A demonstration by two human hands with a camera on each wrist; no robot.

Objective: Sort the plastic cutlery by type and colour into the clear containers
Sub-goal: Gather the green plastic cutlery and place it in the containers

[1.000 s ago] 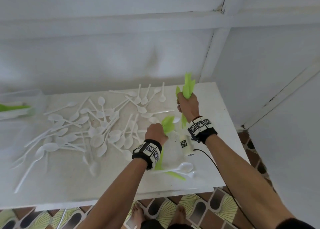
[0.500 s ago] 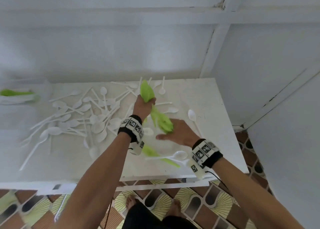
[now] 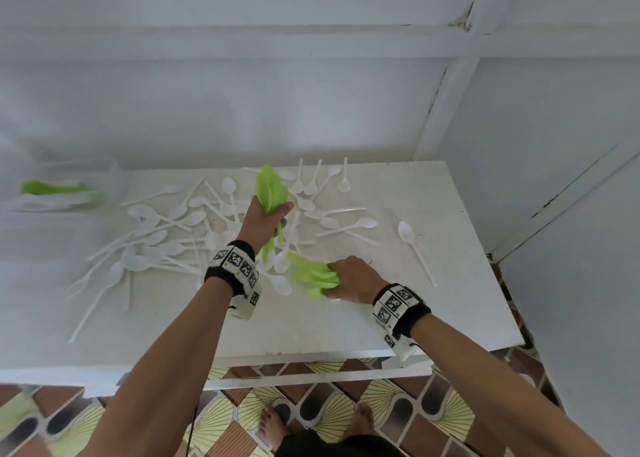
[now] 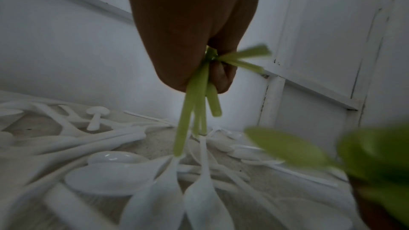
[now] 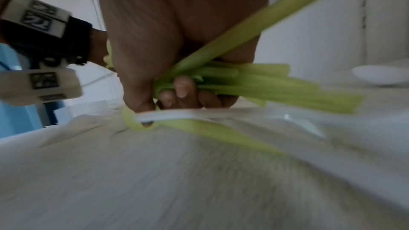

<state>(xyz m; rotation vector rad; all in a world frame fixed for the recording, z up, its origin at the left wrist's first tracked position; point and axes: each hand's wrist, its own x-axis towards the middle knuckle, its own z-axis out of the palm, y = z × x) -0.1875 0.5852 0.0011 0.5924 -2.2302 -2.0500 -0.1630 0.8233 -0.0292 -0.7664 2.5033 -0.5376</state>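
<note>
On the desk [image 3: 450,311] white spoons [image 3: 173,245] lie unsorted, few greens in container [image 3: 114,179]; left hand [image 3: 265,219] and right hand [image 3: 353,278] each grip green spoons [image 3: 272,192].

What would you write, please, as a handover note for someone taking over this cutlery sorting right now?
Left hand: grips a bunch of green spoons, bowls up, above the white spoons.
Right hand: grips a second green bunch low over the table.
Done: some green cutlery already lies in the clear container at far left.
Left: put both green bunches in the containers, then sort the white spoons scattered on the table.
</note>
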